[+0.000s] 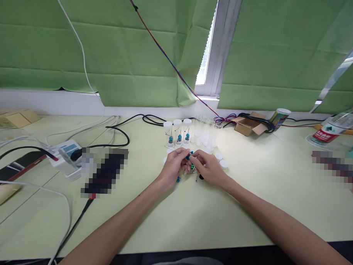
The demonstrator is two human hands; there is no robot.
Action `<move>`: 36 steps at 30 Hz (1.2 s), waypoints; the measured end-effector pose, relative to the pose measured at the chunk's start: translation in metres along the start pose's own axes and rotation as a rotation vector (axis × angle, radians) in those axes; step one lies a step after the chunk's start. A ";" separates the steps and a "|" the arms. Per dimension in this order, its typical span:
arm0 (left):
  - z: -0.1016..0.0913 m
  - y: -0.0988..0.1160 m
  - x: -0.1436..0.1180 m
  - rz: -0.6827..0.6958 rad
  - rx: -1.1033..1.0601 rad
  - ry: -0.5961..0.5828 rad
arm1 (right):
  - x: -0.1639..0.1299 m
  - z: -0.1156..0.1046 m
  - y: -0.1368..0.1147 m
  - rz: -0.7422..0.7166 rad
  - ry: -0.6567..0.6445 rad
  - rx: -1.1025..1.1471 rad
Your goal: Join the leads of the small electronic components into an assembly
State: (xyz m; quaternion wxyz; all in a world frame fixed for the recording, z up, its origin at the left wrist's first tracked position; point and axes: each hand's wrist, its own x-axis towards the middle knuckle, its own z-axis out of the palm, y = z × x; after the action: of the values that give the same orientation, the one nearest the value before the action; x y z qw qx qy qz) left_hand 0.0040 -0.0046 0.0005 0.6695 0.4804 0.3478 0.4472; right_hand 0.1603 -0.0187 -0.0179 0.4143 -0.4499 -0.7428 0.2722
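Close together over the middle of the table, my left hand (174, 165) and my right hand (210, 168) both pinch a small blue piece (188, 157) between their fingertips. Its exact kind is too small to make out. Just below the fingers shows a shiny green piece (192, 166). Another small blue piece (178, 179) lies on the table by my left hand, and a small black piece (201, 177) is under my right. Behind the hands stand capped clear tubes (179, 133), each with a blue figure and a wire inside. White caps (223, 164) lie beside my right hand.
Several clear open tubes (204, 131) stand behind my right hand. An open cardboard box (246, 126) and a can (280, 117) are at the back right, with a bottle (336, 124) farther right. A white power strip (64, 157) and cables (127, 136) lie on the left.
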 end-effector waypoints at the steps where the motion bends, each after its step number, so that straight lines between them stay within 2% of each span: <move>1: 0.000 0.000 0.000 0.003 0.003 -0.002 | 0.000 0.000 0.001 -0.001 -0.003 0.004; 36: -0.001 -0.005 0.002 -0.023 0.022 0.017 | 0.002 -0.001 -0.003 -0.030 -0.023 -0.048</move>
State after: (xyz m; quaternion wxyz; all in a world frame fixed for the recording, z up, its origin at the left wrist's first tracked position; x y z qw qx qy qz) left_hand 0.0051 -0.0036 -0.0042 0.6662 0.4800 0.3640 0.4397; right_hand 0.1589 -0.0184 -0.0146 0.3988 -0.4453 -0.7607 0.2531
